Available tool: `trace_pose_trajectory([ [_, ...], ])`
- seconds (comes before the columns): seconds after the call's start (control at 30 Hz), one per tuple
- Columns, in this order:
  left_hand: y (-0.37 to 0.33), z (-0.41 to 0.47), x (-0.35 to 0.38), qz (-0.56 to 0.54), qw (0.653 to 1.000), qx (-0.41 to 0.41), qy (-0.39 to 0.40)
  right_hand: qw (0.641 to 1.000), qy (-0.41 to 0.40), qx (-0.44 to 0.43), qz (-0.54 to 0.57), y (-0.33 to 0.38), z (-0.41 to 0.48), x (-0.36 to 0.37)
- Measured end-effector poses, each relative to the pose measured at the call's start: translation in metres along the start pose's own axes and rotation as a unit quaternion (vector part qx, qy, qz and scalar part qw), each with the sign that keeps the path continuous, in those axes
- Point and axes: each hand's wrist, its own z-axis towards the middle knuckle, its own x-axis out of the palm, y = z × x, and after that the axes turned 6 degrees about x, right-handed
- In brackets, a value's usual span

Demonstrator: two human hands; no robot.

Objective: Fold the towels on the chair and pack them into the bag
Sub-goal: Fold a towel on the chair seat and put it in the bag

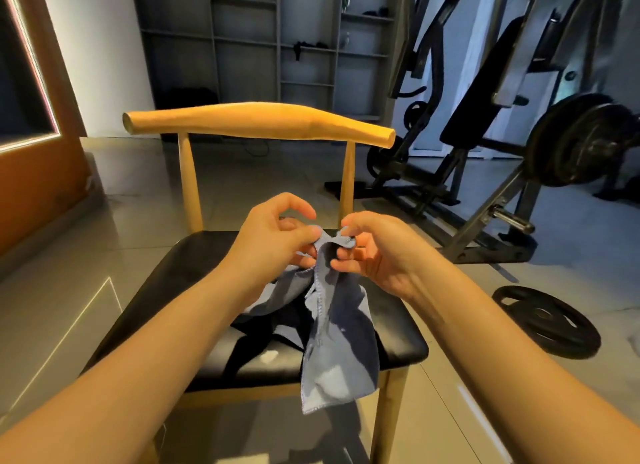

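**Towel folding at the chair: stock at an early stage**

1. Weight machine (485,124): dark frame loaded with plates, standing to the right of and behind the chair.
2. Shelf unit (277,44): against the back wall. Its open compartments hold a few small dark things, too small to name.
3. Chair (259,124): wooden frame, black padded seat. It carries the task's things.
4. Weight plate (547,321): flat on the floor, right of the chair and apart from it.
5. Towel (336,342): blue-grey with a stitched hem, unfolded. It hangs crumpled from its top edge above the seat, and its lower end drapes past the seat's front edge.
6. Dark fabric (256,339): a black heap on the seat, partly under the towel, with a pale patch. Whether it is a bag or another towel cannot be told.
7. Left hand (273,235): pinches the towel's top hem between thumb and fingers.
8. Right hand (377,252): pinches the same hem just beside the left.

**Progress (judged):** near the start. No folded towel shows, and the one in hand is not yet spread or squared. Left to do: find the corners, fold, then pack.

**Containers:** no bag is plainly identifiable. If the dark heap is the bag, it lies slack and no contents show.
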Motion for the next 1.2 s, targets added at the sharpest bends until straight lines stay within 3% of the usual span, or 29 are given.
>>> trace_pose_trajectory([
  [0.33,-0.006,-0.007,0.002,0.097,0.987,0.108,0.076,0.998,-0.015,0.02,0.058,-0.003,-0.004,-0.005],
  [0.47,-0.004,-0.005,0.002,0.132,0.981,0.135,0.034,0.998,0.006,-0.032,-0.05,0.0,-0.007,-0.012],
  [0.53,-0.006,-0.005,0.002,0.128,0.984,0.124,0.026,0.976,0.012,-0.098,-0.195,-0.001,-0.009,-0.017],
  [0.6,-0.008,-0.005,0.001,0.111,0.988,0.105,0.024,0.931,0.003,-0.175,-0.319,-0.002,-0.009,-0.02],
  [0.73,-0.008,-0.005,-0.001,0.098,0.992,0.077,0.025,0.848,-0.061,-0.31,-0.426,-0.008,-0.004,-0.018],
  [0.87,-0.007,-0.005,-0.004,0.094,0.992,0.066,0.046,0.844,-0.056,-0.337,-0.414,-0.008,0.0,-0.019],
  [1.03,-0.009,-0.006,-0.005,0.11,0.988,0.063,0.085,0.857,-0.002,-0.311,-0.411,-0.002,-0.001,-0.024],
  [1.2,-0.009,-0.007,-0.006,0.103,0.984,0.069,0.124,0.853,-0.018,-0.328,-0.407,-0.002,0.001,-0.022],
])
